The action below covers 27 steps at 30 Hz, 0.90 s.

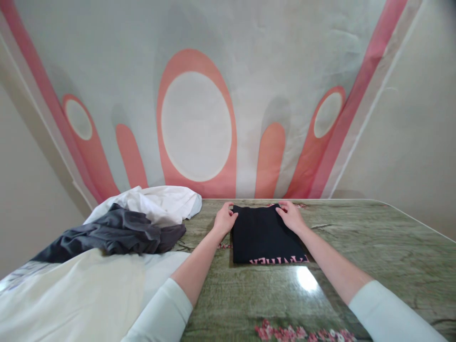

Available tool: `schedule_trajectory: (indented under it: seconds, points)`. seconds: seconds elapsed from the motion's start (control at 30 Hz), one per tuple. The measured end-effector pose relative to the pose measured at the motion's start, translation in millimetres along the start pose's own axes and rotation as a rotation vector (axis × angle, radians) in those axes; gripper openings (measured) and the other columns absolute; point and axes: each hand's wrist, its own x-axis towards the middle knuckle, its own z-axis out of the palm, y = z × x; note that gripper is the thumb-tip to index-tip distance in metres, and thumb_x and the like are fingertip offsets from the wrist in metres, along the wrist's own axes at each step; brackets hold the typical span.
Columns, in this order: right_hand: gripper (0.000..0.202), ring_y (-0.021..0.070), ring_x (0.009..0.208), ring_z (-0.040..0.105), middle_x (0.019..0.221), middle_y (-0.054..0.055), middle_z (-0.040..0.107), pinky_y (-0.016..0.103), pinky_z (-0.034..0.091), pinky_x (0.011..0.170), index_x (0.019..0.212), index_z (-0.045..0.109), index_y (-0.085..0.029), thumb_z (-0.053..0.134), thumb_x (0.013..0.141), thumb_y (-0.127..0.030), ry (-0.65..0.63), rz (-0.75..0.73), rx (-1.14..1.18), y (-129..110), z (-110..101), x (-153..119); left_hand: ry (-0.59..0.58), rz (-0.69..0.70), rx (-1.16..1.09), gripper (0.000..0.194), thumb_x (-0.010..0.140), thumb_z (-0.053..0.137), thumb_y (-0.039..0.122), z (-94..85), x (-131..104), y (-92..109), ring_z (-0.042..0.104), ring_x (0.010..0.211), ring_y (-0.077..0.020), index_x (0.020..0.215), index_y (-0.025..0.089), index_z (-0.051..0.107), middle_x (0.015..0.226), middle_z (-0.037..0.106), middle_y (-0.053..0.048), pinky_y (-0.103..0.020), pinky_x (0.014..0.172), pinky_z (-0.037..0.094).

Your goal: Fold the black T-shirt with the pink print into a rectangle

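Note:
A black cloth (265, 235), folded into a flat rectangle with pink lettering along its near edge, lies on the table. At its far left corner is my left hand (225, 219), the thumb and fingers pinching the fabric. My right hand (290, 216) grips the far right corner in the same way, fingertips at the edge. Both forearms reach in from the near side, one on either side of the cloth.
The green-brown table (356, 242) has pink flower prints. On the left are heaped a white cloth (160, 202), a dark grey cloth (117, 232) and a cream cloth (92, 289). A wall with a coral-and-white pattern (197, 123) rises behind the table.

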Motion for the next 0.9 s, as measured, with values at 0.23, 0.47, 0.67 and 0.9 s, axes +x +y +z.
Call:
schedule_trajectory:
  seconds: [0.23, 0.47, 0.67, 0.9]
  points:
    - [0.022, 0.0187, 0.09, 0.061, 0.095, 0.007, 0.065, 0.033, 0.044, 0.081, 0.099, 0.056, -0.018, 0.048, 0.08, -0.026, -0.026, -0.059, -0.019, -7, -4, 0, -0.027, 0.12, 0.085, 0.026, 0.077, 0.048, 0.015, -7.1, -2, 11, 0.055, 0.072, -0.0158, 0.099, 0.02, 0.061, 0.077, 0.06, -0.002, -0.026, 0.072, 0.042]
    - [0.02, 0.0179, 0.08, 0.061, 0.086, 0.006, 0.066, 0.03, 0.044, 0.072, 0.096, 0.056, -0.019, 0.051, 0.079, -0.027, -0.012, 0.002, -0.157, -12, -3, 3, -0.049, 0.027, 0.206, 0.022, 0.079, 0.046, 0.015, -2.8, -11, 9, 0.055, 0.09, -0.0188, 0.096, 0.018, 0.061, 0.096, 0.062, -0.006, -0.028, 0.083, 0.04]
    - [0.021, 0.0186, 0.072, 0.06, 0.078, 0.005, 0.065, 0.03, 0.043, 0.069, 0.092, 0.056, -0.018, 0.057, 0.074, -0.028, 0.032, 0.039, -0.228, -7, -2, 7, 0.036, 0.045, 0.465, 0.025, 0.079, 0.05, 0.02, -9.2, -23, 31, 0.049, 0.101, -0.025, 0.104, 0.019, 0.057, 0.105, 0.052, -0.012, -0.037, 0.088, 0.035]
    - [0.029, 0.017, 0.098, 0.057, 0.107, 0.007, 0.062, 0.033, 0.042, 0.087, 0.108, 0.056, -0.017, 0.046, 0.081, -0.022, 0.002, -0.08, -0.087, -1, -18, 12, -0.458, 0.349, 0.305, 0.056, 0.079, 0.046, 0.053, 1.0, -70, 99, 0.032, 0.122, -0.0337, 0.125, 0.021, 0.044, 0.132, 0.039, -0.015, -0.049, 0.098, 0.022]
